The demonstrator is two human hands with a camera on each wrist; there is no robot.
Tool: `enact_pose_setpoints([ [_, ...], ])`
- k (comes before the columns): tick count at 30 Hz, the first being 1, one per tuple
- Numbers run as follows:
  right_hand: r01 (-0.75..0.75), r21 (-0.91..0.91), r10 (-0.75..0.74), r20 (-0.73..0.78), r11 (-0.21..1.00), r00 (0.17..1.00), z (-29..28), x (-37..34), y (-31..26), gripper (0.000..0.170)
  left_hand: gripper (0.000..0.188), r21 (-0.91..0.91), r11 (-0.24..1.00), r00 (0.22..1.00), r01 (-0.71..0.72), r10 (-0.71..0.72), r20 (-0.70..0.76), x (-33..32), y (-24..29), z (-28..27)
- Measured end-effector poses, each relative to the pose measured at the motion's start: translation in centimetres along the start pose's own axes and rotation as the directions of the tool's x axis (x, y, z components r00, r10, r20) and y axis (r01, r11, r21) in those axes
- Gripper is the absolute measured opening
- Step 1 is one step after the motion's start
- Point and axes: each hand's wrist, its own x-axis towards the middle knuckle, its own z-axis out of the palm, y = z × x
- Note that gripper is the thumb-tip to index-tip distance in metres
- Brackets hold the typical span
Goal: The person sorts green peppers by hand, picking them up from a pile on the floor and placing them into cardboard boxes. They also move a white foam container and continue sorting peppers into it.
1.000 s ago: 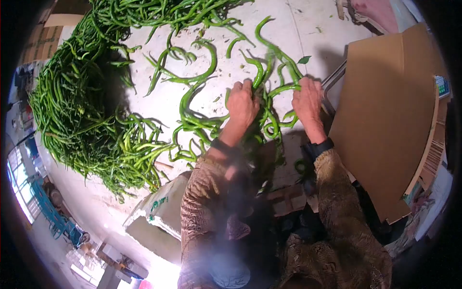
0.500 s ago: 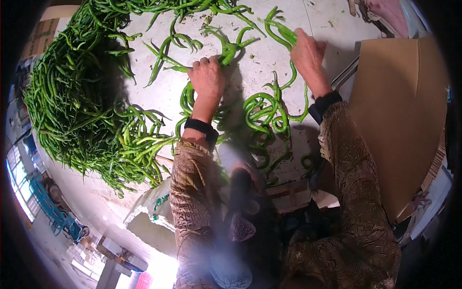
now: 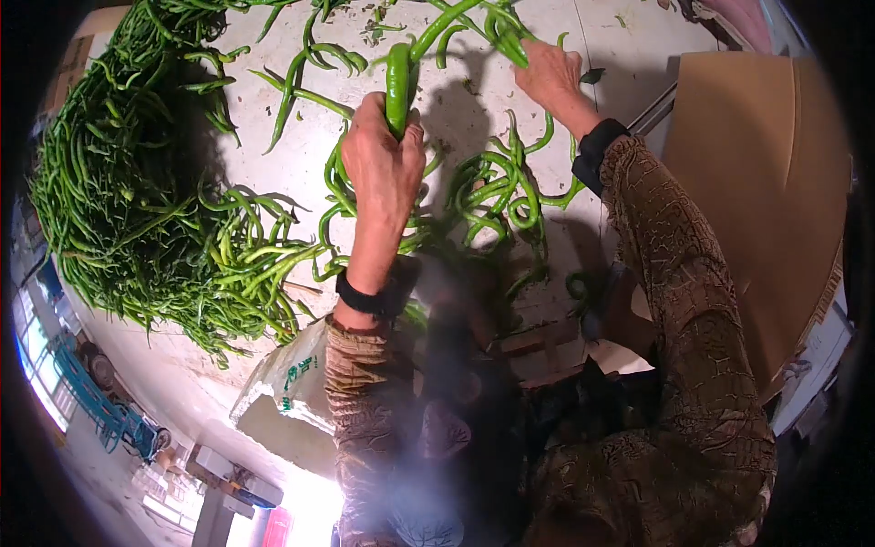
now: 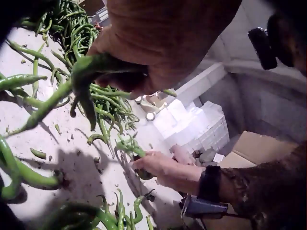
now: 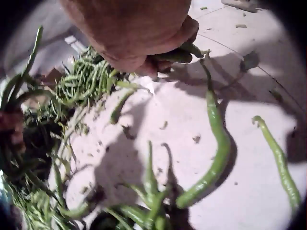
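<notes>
In the head view my left hand [image 3: 387,169] grips several long green chili peppers [image 3: 397,87], one of them upright above the thumb. The left wrist view shows a curved pepper [image 4: 85,91] sticking out from under that hand's fingers. Farther right, my right hand [image 3: 551,80] holds a small bunch of green chili peppers [image 3: 506,36] over the white surface. From the right wrist, pepper ends [image 5: 180,55] show beneath the curled fingers; the rest of that bunch is hidden by the hand. Loose curled peppers [image 3: 515,187] lie between and below the hands.
A large heap of green peppers [image 3: 109,210] covers the left side of the white surface [image 3: 273,118]. Cardboard [image 3: 756,201] stands at the right. A white sack [image 3: 292,392] is beside the left sleeve. Pepper scraps and a dark leaf [image 3: 592,76] lie about.
Both hands began close together over the loose peppers. The left moved left, then turned up with peppers in its grip; the right went farther out, then slightly left, carrying its bunch.
</notes>
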Motion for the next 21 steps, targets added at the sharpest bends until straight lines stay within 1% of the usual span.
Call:
enact_pose_setpoints([
  [1,-0.052,0.032,0.055,-0.088,0.998,0.995,0.0,0.4,0.0,0.024,0.031,0.015,1.000,1.000,0.001,-0.001,-0.028,-0.6,0.3,0.0],
  [2,0.115,0.167,-0.025,-0.466,0.979,0.884,-1.0,1.3,1.2,0.017,0.031,0.010,1.000,1.000,0.002,-0.002,-0.014,-1.2,0.7,0.4],
  [3,0.122,0.093,-0.046,-0.580,0.988,0.813,-1.6,1.4,2.3,0.020,0.033,0.078,0.990,0.987,-0.114,0.122,-0.104,-1.6,1.0,0.6],
  [4,0.121,0.017,-0.077,-0.684,0.992,0.725,-3.1,1.6,2.6,0.023,0.035,0.156,0.962,0.950,-0.223,0.250,-0.187,-1.9,1.4,0.8],
  [5,0.130,0.023,-0.077,-0.702,0.991,0.708,-6.1,0.8,2.1,0.037,0.038,0.168,0.962,0.957,-0.215,0.242,-0.161,-1.9,2.0,1.4],
  [6,0.136,0.026,-0.075,-0.720,0.990,0.689,-9.6,-1.0,1.3,0.061,0.038,0.192,0.944,0.939,-0.269,0.302,-0.167,-1.8,2.6,2.6],
  [7,0.079,0.078,-0.017,-0.596,0.994,0.803,-11.7,-2.4,0.3,0.058,0.035,0.209,0.928,0.940,-0.307,0.330,-0.088,-1.8,3.0,4.1],
  [8,0.072,0.071,-0.015,-0.600,0.995,0.800,-12.4,-3.8,0.0,0.058,0.032,0.225,0.911,0.934,-0.347,0.358,-0.009,-1.8,3.4,5.8],
  [9,-0.043,0.272,0.202,-0.592,0.961,0.780,-12.5,-5.2,-0.2,0.039,0.028,0.245,0.888,0.919,-0.390,0.392,0.041,-2.0,3.7,8.1],
  [10,-0.146,0.464,0.409,-0.541,0.874,0.734,-12.5,-6.7,-0.4,0.030,0.023,0.262,0.863,0.901,-0.433,0.424,0.091,-2.4,3.7,10.6],
  [12,-0.022,0.552,0.402,-0.580,0.834,0.708,-11.7,-10.7,0.3,0.028,0.016,0.335,0.782,0.851,-0.525,0.471,0.233,-3.4,3.6,14.3],
  [13,-0.062,0.577,0.429,-0.526,0.814,0.735,-11.7,-12.9,0.2,0.027,0.015,0.367,0.759,0.842,-0.538,0.460,0.282,-4.1,3.1,16.0],
  [14,-0.105,0.601,0.457,-0.470,0.792,0.755,-11.8,-15.0,0.1,0.025,0.015,0.361,0.761,0.841,-0.539,0.460,0.286,-4.5,2.7,16.6],
  [15,-0.107,0.601,0.459,-0.471,0.792,0.753,-12.2,-16.8,-0.1,0.025,0.014,0.380,0.757,0.842,-0.532,0.426,0.332,-4.6,2.5,16.8],
  [16,-0.131,0.652,0.471,-0.379,0.747,0.797,-12.6,-18.5,-0.3,0.024,0.014,0.400,0.749,0.839,-0.529,0.391,0.378,-4.8,2.1,16.9],
  [17,-0.160,0.699,0.478,-0.286,0.697,0.831,-12.8,-19.7,-0.4,0.023,0.010,0.428,0.755,0.863,-0.496,0.375,0.338,-4.6,2.0,16.4],
  [18,-0.161,0.701,0.485,-0.290,0.694,0.825,-12.9,-20.3,-0.2,0.023,0.015,0.301,0.869,0.900,-0.392,0.294,0.323,-4.4,1.8,15.8],
  [19,-0.220,0.848,0.536,-0.086,0.482,0.840,-13.1,-20.7,0.1,0.023,0.019,0.146,0.947,0.926,-0.286,0.235,0.294,-3.9,1.8,14.2],
  [20,-0.284,0.930,0.531,0.123,0.233,0.838,-13.4,-21.2,0.3,0.024,0.024,-0.014,0.984,0.944,-0.176,0.172,0.282,-3.4,1.6,12.3],
  [21,-0.268,0.937,0.536,0.111,0.223,0.837,-13.4,-21.3,0.9,0.024,0.025,-0.226,0.972,0.957,-0.062,0.122,0.264,-2.7,1.4,10.3],
])
